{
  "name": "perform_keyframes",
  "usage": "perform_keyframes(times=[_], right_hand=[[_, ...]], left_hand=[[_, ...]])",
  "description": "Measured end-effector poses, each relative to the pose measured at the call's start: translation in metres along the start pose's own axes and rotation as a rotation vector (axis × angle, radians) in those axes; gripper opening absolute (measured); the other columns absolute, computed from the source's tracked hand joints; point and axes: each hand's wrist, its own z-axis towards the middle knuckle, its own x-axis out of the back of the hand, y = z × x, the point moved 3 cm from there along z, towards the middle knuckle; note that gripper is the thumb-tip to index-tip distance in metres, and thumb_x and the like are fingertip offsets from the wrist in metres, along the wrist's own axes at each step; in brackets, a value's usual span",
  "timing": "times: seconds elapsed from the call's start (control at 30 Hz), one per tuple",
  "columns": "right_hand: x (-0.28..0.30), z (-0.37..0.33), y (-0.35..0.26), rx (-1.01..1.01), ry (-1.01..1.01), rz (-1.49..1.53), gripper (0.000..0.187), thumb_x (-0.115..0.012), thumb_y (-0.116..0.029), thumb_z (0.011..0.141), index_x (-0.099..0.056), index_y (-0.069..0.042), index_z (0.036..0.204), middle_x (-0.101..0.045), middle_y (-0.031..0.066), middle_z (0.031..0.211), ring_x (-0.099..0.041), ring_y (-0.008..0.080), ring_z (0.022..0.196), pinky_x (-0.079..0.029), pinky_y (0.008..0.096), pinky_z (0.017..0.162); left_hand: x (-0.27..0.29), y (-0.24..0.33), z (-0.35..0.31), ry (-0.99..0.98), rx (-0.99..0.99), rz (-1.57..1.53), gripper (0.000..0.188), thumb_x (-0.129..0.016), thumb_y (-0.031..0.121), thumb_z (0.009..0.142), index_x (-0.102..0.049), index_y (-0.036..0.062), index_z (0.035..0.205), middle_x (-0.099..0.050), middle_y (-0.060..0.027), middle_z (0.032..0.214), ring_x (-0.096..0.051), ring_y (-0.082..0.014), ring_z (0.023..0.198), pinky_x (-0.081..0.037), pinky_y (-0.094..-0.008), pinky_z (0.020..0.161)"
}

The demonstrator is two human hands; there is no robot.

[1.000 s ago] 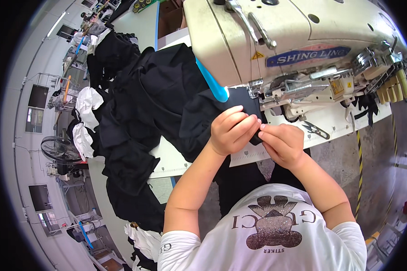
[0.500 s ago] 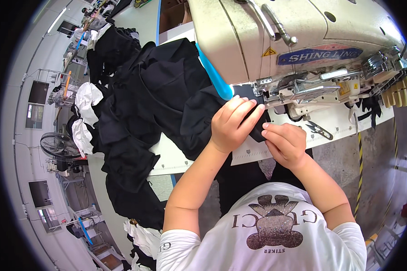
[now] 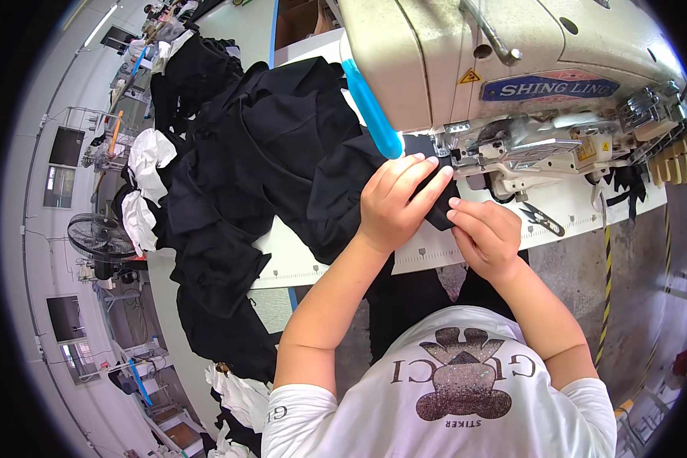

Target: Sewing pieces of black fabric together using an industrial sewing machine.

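And here's the black cloth (image 3: 282, 145), heaped over the table (image 3: 427, 261) left of the machine (image 3: 393, 69), its worked end running flat up to the presser foot (image 3: 443, 143). Soft, limp stuff by the look of its folds, likely light at this end, with the heap probably adding drag; the folded edge seems the best place to take hold, fingers clear of the foot. The left hand (image 3: 401, 200) lies over it, thumb apart from fingers, pressing or gripping, I can't tell! The right hand (image 3: 490, 235) pinches the near edge, thumb to forefinger. Just beyond, snips (image 3: 543, 220) rest on the table.
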Motion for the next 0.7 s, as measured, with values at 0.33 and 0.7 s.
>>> perform_keyframes(times=[0.33,0.7], right_hand=[[-0.0025,0.0026,0.0041,0.006,0.019,-0.025,0.035,-0.079,-0.001,0.069,-0.073,-0.004,0.103,-0.075,0.0087,0.109,-0.065,0.0218,0.065,-0.051,0.0323,0.055],[-0.0071,0.0062,0.0067,0.017,0.041,-0.054,0.033,-0.079,-0.001,0.069,-0.074,-0.005,0.101,-0.075,0.0083,0.107,-0.066,0.0228,0.066,-0.051,0.0331,0.056]], left_hand=[[0.0003,-0.0010,-0.0063,0.010,-0.044,-0.011,0.035,-0.070,0.012,0.081,-0.081,0.0163,0.114,-0.069,-0.0014,0.114,-0.066,-0.0227,0.109,-0.055,-0.0452,0.101],[0.0015,-0.0023,-0.0052,-0.010,-0.013,0.031,0.033,-0.070,0.013,0.084,-0.080,0.0195,0.115,-0.070,0.0009,0.118,-0.066,-0.0212,0.111,-0.052,-0.0452,0.106]])
